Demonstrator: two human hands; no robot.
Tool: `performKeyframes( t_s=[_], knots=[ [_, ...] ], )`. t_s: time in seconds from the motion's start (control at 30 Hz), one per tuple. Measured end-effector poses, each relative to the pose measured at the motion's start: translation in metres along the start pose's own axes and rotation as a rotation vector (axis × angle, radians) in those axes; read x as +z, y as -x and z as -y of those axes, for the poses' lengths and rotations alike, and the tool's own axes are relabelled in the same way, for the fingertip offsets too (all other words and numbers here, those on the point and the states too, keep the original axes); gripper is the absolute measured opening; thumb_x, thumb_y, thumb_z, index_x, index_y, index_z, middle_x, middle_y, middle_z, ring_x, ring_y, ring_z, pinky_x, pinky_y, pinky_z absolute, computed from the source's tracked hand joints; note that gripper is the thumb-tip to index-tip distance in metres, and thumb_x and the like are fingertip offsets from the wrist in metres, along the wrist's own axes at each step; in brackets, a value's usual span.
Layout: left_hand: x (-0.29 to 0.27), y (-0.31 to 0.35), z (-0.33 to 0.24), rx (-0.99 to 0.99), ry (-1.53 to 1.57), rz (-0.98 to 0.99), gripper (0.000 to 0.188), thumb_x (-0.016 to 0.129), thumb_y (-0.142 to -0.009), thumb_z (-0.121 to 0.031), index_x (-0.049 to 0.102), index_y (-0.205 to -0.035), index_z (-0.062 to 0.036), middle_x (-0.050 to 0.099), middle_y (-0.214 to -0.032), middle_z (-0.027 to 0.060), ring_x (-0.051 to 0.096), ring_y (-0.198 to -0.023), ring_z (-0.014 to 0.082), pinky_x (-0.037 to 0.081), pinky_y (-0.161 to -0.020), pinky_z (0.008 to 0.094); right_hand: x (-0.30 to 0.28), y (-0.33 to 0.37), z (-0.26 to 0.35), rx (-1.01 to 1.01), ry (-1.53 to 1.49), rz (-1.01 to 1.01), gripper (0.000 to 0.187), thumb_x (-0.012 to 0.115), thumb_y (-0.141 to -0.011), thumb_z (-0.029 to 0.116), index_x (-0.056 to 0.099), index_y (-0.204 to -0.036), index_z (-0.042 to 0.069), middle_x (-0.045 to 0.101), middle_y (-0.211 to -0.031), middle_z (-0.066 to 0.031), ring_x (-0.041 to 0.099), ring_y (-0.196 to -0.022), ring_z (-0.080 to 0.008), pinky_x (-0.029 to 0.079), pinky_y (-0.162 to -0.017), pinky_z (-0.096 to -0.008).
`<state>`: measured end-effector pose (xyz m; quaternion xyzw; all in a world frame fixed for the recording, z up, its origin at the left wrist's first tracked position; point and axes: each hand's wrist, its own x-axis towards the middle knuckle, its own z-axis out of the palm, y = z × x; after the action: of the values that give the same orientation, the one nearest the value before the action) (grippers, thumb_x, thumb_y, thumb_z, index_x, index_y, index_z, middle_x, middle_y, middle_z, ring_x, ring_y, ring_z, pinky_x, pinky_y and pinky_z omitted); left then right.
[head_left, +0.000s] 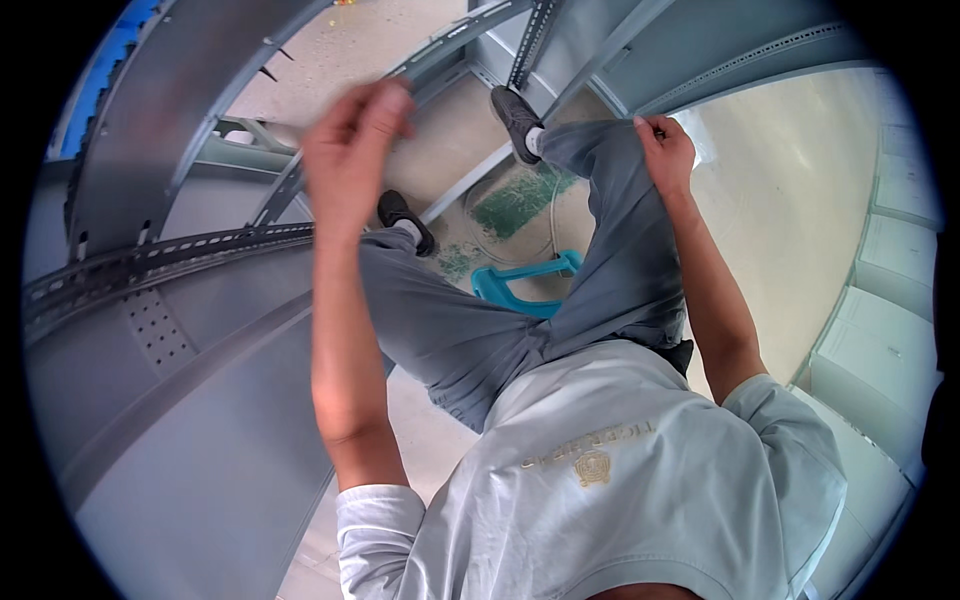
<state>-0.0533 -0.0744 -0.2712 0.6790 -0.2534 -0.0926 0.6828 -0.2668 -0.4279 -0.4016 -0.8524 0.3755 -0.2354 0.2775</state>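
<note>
My left hand (pixel 352 150) is raised over my left leg, beside a grey metal frame bar (pixel 440 62). It is blurred, with its fingers curled in and the thumb across them. Whether anything small is inside cannot be made out. At my right knee, my right hand (pixel 668 158) rests against the grey trousers (pixel 632 235). Its fingers are bent and pressed together, and their tips are partly hidden. Between my spread legs shows part of a teal plastic stool (pixel 497 287).
Grey metal panels (pixel 200 450) and a slotted black rail (pixel 190 245) close in on the left. A metal bar (pixel 468 182) crosses the floor between my shoes. Beyond it lies a worn green floor patch (pixel 515 203). Pale boxy units (pixel 875 340) line the right.
</note>
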Motion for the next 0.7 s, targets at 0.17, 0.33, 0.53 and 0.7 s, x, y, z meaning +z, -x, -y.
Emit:
performKeyframes(
  t_s=[0.17,0.33,0.53,0.7],
  knots=[
    [-0.003,0.050,0.140,-0.374,-0.289,0.244,0.020,0.065,-0.102,-0.017,0.071,-0.100,0.0023,0.072,-0.085,0.0103,0.068,-0.070,0.0179,0.053,-0.070,0.0296,0.044,0.019,0.031,-0.070,-0.194,0.301,0.028,0.074,-0.093,0.031,0.076,-0.097,0.003,0.072,-0.091,-0.0129,0.071,-0.079,-0.0272,0.055,-0.075,-0.0375],
    [-0.004,0.041,0.179,-0.426,-0.422,0.291,0.016,0.061,-0.102,-0.014,0.064,-0.106,0.0010,0.070,-0.087,0.0090,0.067,-0.075,0.0136,0.053,-0.071,0.0309,0.218,0.089,-0.044,-0.006,0.016,0.990,0.027,0.074,-0.089,0.034,0.077,-0.101,0.010,0.075,-0.101,-0.0141,0.071,-0.096,-0.0324,0.055,-0.084,-0.0426],
    [0.000,0.042,0.207,-0.418,-0.511,0.308,0.020,0.068,-0.096,-0.011,0.067,-0.113,-0.0006,0.072,-0.085,0.0157,0.071,-0.075,0.0267,0.054,-0.071,0.0365,0.315,0.148,-0.094,0.155,0.358,1.221,0.033,0.073,-0.086,0.033,0.078,-0.108,0.008,0.073,-0.119,-0.0168,0.069,-0.112,-0.0355,0.056,-0.095,-0.0476],
    [0.019,0.039,0.196,-0.530,-0.623,0.408,0.021,0.070,-0.097,-0.010,0.067,-0.115,0.0009,0.073,-0.093,0.0117,0.069,-0.082,0.0182,0.055,-0.076,0.0322,0.364,0.159,-0.127,0.121,0.351,1.121,0.031,0.069,-0.088,0.023,0.077,-0.113,0.006,0.058,-0.146,-0.0164,0.056,-0.133,-0.0364,0.050,-0.106,-0.0474]
  ],
)
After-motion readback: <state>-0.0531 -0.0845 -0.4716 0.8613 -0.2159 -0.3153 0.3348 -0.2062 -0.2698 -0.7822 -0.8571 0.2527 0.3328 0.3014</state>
